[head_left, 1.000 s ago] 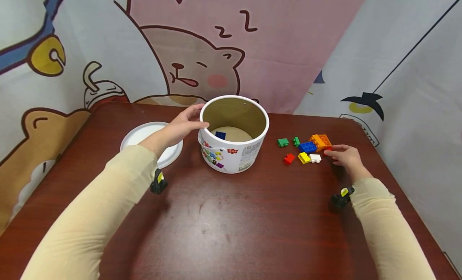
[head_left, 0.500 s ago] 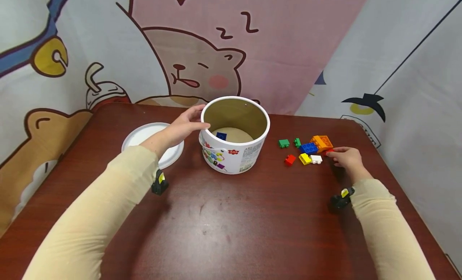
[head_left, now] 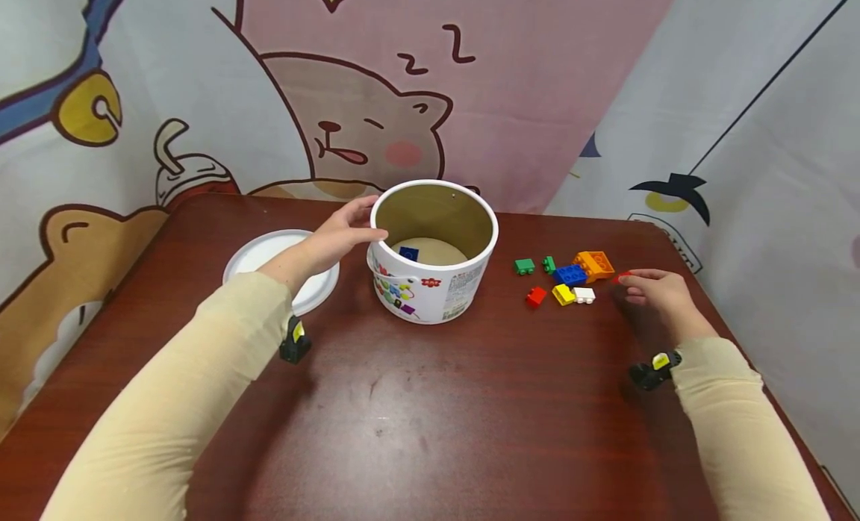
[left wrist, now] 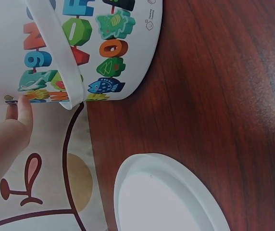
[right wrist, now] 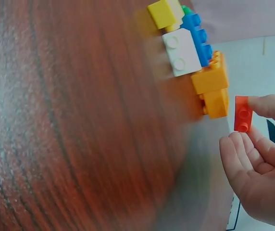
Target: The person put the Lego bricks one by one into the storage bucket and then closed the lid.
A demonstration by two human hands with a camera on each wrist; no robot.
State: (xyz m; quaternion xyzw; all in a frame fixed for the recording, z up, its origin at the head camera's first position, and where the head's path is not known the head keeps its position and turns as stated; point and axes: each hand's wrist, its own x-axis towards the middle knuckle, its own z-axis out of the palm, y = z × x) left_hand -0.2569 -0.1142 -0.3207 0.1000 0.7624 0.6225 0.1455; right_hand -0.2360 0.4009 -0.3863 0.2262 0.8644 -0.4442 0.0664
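A white toy bucket (head_left: 463, 282) with printed pictures stands upright. My left hand (head_left: 332, 241) grips its left side, the thumb (head_left: 372, 235) over the rim and the other fingers along the outside. In the left wrist view several fingertips (left wrist: 24, 108) touch the printed wall. Inside the bucket lies a dark blue brick (head_left: 408, 253). At the right, my right hand (head_left: 661, 293) pinches a small red toy brick (right wrist: 243, 114) between thumb and fingers. The brick is just right of an orange brick (head_left: 594, 265), apart from it.
Loose bricks lie right of the bucket: blue (head_left: 569, 275), yellow (head_left: 564, 294), white (head_left: 584, 295), red (head_left: 535, 297) and two green (head_left: 524, 266). A white lid (head_left: 251, 260) lies on the brown table (head_left: 430, 431), partly beneath my left forearm. A printed cloth (head_left: 537, 95) hangs behind.
My right hand has drawn the red brick slightly to the right, away from the orange brick. The left hand stays at the bucket.
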